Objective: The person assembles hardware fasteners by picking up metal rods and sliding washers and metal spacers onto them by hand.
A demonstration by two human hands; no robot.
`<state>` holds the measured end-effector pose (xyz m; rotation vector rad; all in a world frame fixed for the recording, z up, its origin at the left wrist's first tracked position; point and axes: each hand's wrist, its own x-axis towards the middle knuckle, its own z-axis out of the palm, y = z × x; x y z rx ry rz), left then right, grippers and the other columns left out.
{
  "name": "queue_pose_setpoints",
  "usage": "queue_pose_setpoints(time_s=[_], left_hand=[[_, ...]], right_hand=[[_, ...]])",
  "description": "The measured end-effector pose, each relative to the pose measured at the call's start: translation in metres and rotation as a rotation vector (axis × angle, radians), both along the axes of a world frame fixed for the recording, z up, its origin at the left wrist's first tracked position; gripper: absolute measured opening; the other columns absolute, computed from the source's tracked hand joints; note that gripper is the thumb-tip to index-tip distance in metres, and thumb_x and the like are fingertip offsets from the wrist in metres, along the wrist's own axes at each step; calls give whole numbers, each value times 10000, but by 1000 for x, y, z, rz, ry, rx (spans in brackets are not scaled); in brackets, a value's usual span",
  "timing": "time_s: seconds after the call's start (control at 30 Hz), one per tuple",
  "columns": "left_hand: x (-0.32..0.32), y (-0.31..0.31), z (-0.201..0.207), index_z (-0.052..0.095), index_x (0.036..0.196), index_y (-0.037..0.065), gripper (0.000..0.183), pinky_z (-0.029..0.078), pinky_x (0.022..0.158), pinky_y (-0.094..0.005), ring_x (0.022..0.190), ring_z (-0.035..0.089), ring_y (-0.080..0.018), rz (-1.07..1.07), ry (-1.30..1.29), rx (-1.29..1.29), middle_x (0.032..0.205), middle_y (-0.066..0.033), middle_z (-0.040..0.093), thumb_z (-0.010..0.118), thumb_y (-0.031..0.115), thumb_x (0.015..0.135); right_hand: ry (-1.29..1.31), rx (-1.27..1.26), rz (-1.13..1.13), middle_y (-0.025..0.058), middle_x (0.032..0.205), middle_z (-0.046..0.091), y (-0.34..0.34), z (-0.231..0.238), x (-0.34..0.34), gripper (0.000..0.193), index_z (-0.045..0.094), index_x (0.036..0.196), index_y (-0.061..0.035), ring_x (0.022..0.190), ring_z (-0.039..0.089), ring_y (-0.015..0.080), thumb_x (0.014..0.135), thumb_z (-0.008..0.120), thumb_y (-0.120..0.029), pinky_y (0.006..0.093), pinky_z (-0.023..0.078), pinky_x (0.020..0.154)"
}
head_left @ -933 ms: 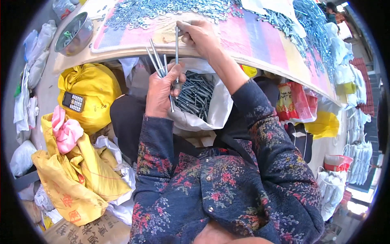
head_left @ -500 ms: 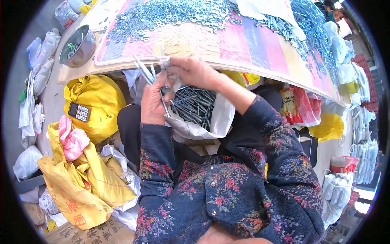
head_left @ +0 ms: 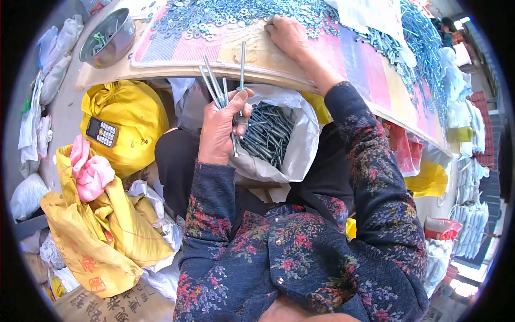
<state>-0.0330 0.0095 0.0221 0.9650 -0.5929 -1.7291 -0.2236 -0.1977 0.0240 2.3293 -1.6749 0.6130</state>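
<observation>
My left hand [head_left: 216, 131] is closed round several long metal bolts [head_left: 213, 86], which fan out above the fist. One bolt [head_left: 243, 61] stands upright between thumb and fingers, with a washer-like ring low on its shank. Just right of that hand, a white sack [head_left: 304, 137] stands between my knees, full of dark metal bolts [head_left: 266, 134]. Out over the table, my right hand [head_left: 289, 36] has its fingers curled down at the near edge of a spread of flat washers [head_left: 214, 19]. Its fingertips are partly hidden, so what they pinch does not show.
The striped table [head_left: 257, 56] edge runs across in front of me. A metal bowl [head_left: 115, 45] sits at its left corner; piled long bolts [head_left: 416, 43] lie at the right. A yellow bag [head_left: 137, 145] with a phone [head_left: 102, 132] on it stands left of my knee.
My right hand has left the left hand and reached forward to the washers. The left hand still grips the bolts, one now upright. The whole view has shifted slightly.
</observation>
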Motion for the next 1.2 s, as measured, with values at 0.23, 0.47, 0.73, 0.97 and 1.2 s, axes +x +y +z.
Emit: queue_pose_setpoints(time_s=[0.23,0.47,0.73,0.97,1.2], left_hand=[[-3,2,-4,634,989,35,257,271,350,-136,416,416,-23,-28,17,-11,662,-2,568,684,260,876],[-13,4,0,657,964,15,226,314,378,-165,431,451,-41,-63,-159,-108,651,-3,586,674,223,879],[-32,3,-1,643,965,13,242,276,403,-175,441,413,-31,-191,-187,-160,647,2,560,642,240,880],[-41,0,-17,611,930,21,220,301,364,-168,422,421,-41,-271,145,19,669,-14,555,671,226,879],[-47,-4,-14,620,892,6,143,308,375,-172,443,449,-63,-70,-64,4,690,-41,598,704,101,828]], right_hand=[[-125,94,-13,205,908,674,23,8,-17,271,675,880,-16,889,654,360,833,582,-266,439,503,807],[-556,373,78,159,784,691,65,24,-12,299,706,897,-17,719,671,253,835,609,-293,372,513,701],[-1712,634,268,40,683,621,124,31,-8,139,639,822,-17,508,498,54,896,652,-134,184,338,450],[-976,183,172,19,653,635,132,29,-15,207,630,807,-9,578,597,58,895,652,-195,196,447,552],[-864,139,187,158,769,669,104,34,-83,219,649,977,-15,693,665,275,863,617,-199,355,514,631]])
